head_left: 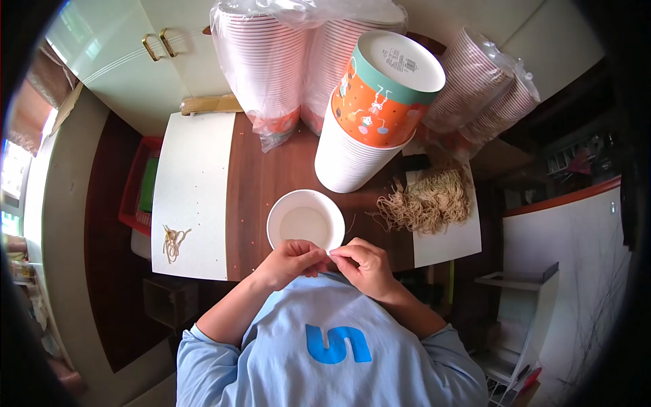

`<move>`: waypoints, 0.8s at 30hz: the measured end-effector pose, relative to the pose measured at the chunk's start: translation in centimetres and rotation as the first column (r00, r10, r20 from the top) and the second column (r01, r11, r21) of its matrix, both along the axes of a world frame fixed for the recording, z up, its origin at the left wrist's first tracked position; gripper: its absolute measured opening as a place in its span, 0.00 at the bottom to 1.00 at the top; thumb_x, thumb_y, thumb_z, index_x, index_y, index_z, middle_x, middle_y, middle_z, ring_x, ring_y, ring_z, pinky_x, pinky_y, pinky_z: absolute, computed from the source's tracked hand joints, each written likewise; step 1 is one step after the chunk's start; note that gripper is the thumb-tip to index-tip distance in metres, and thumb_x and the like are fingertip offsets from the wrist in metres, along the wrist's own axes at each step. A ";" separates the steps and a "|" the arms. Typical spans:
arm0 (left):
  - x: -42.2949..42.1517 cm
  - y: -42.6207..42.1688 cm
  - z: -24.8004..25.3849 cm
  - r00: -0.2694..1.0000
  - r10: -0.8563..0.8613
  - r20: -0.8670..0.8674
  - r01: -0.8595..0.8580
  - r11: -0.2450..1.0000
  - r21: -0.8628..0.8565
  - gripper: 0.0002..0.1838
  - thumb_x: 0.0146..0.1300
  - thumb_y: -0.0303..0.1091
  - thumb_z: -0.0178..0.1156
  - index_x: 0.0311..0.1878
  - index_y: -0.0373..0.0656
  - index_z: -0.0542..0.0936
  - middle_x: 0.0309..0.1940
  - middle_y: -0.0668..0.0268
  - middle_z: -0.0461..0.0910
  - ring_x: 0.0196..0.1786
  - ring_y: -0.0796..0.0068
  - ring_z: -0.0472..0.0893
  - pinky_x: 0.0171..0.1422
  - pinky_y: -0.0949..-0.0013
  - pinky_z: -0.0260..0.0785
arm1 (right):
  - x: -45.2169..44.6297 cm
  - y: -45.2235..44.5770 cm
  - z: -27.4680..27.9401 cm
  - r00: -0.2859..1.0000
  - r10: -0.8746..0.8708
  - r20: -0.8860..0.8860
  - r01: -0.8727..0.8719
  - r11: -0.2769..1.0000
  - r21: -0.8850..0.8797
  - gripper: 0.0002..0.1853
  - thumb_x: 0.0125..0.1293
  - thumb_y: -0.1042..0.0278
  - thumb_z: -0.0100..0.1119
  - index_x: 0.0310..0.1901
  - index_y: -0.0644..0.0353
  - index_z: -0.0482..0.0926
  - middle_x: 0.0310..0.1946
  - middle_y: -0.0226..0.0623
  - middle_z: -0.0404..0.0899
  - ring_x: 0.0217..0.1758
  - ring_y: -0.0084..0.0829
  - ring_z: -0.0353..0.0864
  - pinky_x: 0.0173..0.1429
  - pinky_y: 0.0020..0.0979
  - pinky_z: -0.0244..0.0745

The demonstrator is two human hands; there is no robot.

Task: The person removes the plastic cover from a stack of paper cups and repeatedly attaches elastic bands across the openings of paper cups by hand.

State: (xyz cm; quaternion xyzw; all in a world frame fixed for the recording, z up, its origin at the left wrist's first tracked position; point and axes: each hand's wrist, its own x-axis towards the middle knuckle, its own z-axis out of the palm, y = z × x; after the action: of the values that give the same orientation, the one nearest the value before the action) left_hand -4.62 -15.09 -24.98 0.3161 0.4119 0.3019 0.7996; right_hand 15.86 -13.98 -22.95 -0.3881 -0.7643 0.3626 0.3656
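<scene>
A white paper bucket (274, 218) stands on the brown table in front of me, its round opening facing up toward my head. My left hand (293, 264) is closed in a pinch at the bucket's near rim. Fingertip to fingertip with it, my right hand (366, 268) pinches at the same spot. A small pale bit shows between the fingertips, too small to name. To the right of the bucket, a thin string (352, 221) curves up above my right hand. Farther right lies a tangled heap of beige strings (434, 202).
Behind the bucket stands a tall stack of nested paper buckets (356, 152), topped by an orange and green one (378, 108). Plastic-wrapped bucket stacks (261, 68) line the back. Several loose strings (173, 243) lie on the left white board (193, 183). A red crate (135, 183) sits left.
</scene>
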 end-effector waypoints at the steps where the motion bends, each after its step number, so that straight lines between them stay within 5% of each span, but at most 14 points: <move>1: 0.1 0.0 0.0 1.000 -0.013 -0.029 0.014 0.999 0.039 0.11 0.71 0.37 0.55 0.39 0.41 0.82 0.32 0.69 0.83 0.33 0.85 0.78 0.39 0.79 0.72 | -0.1 -0.1 0.1 1.000 -0.010 -0.001 0.010 0.999 -0.032 0.10 0.57 0.80 0.65 0.41 0.60 0.80 0.32 0.39 0.81 0.32 0.35 0.83 0.35 0.30 0.78; 11: 0.7 -0.1 -0.1 0.995 0.004 -0.099 0.008 0.992 0.124 0.06 0.67 0.29 0.61 0.38 0.37 0.81 0.31 0.68 0.82 0.33 0.83 0.79 0.40 0.78 0.73 | 0.4 0.4 -0.1 0.994 0.071 0.079 -0.069 0.997 -0.033 0.05 0.62 0.78 0.60 0.39 0.60 0.76 0.31 0.40 0.78 0.33 0.41 0.81 0.36 0.37 0.77; 24: 1.2 -0.4 -0.2 0.961 0.007 -0.277 0.077 0.953 0.293 0.06 0.67 0.28 0.60 0.40 0.34 0.81 0.31 0.68 0.82 0.35 0.83 0.79 0.41 0.77 0.73 | 0.9 0.0 -1.0 0.991 0.060 0.121 -0.073 0.992 0.107 0.09 0.54 0.81 0.66 0.35 0.60 0.78 0.31 0.36 0.76 0.30 0.35 0.80 0.32 0.32 0.75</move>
State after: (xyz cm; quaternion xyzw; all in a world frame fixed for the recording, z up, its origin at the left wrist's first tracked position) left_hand -3.39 -15.47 -25.17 0.4800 0.4622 0.2999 0.6826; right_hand 16.75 -14.00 -23.94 -0.3619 -0.8160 0.3083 0.3287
